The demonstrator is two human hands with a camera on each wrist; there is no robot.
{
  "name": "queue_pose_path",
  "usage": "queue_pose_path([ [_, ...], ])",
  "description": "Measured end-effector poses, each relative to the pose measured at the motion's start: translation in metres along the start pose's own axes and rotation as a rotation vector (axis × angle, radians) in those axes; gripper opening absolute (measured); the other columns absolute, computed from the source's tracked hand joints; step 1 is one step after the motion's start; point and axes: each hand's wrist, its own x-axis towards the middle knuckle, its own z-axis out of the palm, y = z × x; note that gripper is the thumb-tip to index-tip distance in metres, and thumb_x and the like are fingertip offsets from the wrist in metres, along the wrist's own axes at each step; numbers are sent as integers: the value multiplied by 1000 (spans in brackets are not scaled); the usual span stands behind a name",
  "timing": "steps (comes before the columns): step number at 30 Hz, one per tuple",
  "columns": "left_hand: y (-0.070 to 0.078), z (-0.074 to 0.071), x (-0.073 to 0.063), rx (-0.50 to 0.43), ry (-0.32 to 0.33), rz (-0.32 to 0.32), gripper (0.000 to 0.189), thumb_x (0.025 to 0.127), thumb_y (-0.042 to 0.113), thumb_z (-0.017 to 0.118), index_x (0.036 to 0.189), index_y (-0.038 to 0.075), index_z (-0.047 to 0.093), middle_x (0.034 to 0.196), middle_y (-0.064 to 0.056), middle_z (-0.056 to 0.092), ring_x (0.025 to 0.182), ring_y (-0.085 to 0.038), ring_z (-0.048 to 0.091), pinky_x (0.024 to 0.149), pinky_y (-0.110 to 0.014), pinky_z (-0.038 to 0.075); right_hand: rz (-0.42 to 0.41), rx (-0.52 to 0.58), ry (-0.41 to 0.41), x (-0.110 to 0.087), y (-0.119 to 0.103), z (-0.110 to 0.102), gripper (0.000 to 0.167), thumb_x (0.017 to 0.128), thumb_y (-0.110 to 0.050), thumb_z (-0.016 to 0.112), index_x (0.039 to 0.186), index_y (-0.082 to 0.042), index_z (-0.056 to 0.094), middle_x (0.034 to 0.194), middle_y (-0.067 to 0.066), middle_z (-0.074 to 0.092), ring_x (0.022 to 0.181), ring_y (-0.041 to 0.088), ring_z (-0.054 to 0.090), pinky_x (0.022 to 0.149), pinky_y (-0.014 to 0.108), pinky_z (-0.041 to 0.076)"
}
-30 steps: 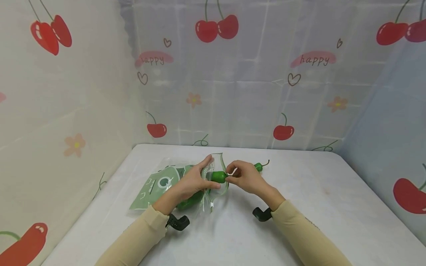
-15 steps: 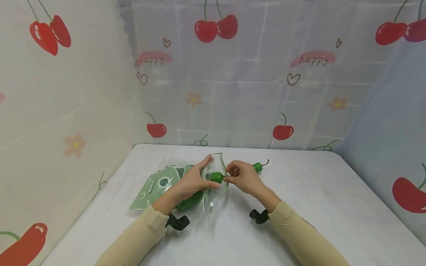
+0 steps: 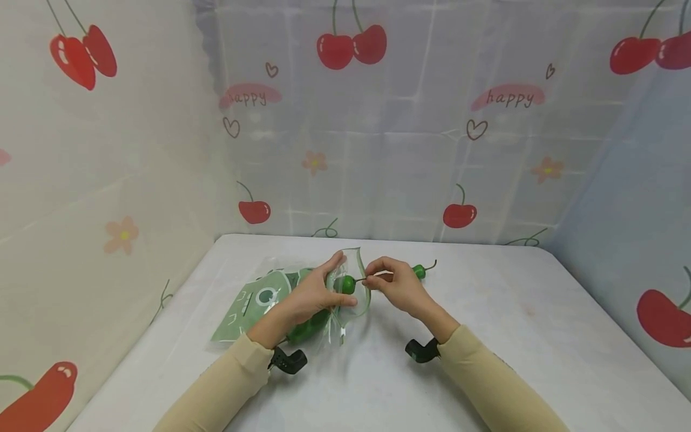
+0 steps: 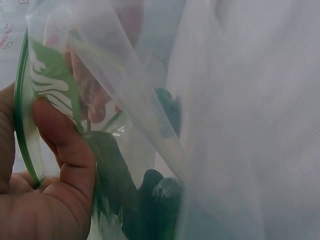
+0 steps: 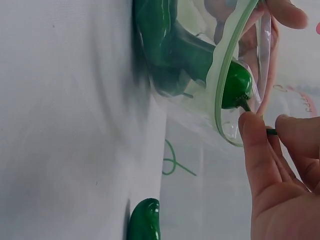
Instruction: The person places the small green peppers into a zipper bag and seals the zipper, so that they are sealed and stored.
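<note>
A clear zip bag [image 3: 237, 321] with a green printed front lies on the white table, its mouth toward the right. My left hand [image 3: 313, 294] holds the bag at its mouth, thumb and fingers spread apart; in the left wrist view the green zip strip [image 4: 22, 115] runs beside the thumb. With thumb and fingertips, my right hand [image 3: 398, 287] pinches the stem of a green chili pepper [image 5: 237, 82]. Most of that pepper is inside the bag, its stem end at the opening. Several green peppers [image 5: 157, 30] show through the plastic.
Another green pepper [image 3: 418, 272] lies on the table [image 3: 486, 300] behind my right hand, partly hidden by it. A curtain printed with cherries [image 3: 399, 144] stands beyond the table's back edge and along both sides.
My right hand has pushed the pepper leftward, deeper into the bag, and its grip now lies further out along the stem. The left hand and the bag stay nearly still.
</note>
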Motion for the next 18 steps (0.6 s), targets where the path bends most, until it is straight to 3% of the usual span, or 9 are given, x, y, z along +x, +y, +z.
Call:
queue_pose_path([
  [4, 0, 0, -1, -8, 2, 0, 119, 75, 22, 95, 167, 27, 18, 170, 10, 27, 160, -20, 11, 125, -52, 24, 11, 95, -27, 1, 0, 1, 17, 101, -1, 63, 117, 3, 66, 121, 21, 67, 108, 28, 74, 90, 30, 60],
  [8, 1, 1, -1, 8, 9, -9, 120, 73, 25, 96, 166, 30, 19, 170, 12, 27, 160, -19, 11, 127, -53, 20, 35, 122, -25, 1, -1, 3, 21, 102, -3, 61, 120, 7, 66, 120, 21, 68, 108, 26, 75, 88, 27, 60],
  [16, 0, 1, 1, 26, 14, -7, 122, 72, 28, 96, 167, 25, 19, 169, 11, 27, 161, -21, 9, 128, -56, 15, 35, 54, 14, 0, -2, 7, 21, 100, -6, 66, 117, 6, 70, 110, 23, 73, 92, 21, 76, 82, 29, 62],
  [18, -1, 1, 1, 29, 14, -7, 121, 73, 27, 96, 167, 25, 19, 169, 11, 27, 161, -21, 9, 128, -57, 14, 29, 34, 15, 0, -3, 8, 19, 100, -6, 67, 116, 4, 71, 105, 20, 74, 87, 19, 75, 81, 36, 63],
])
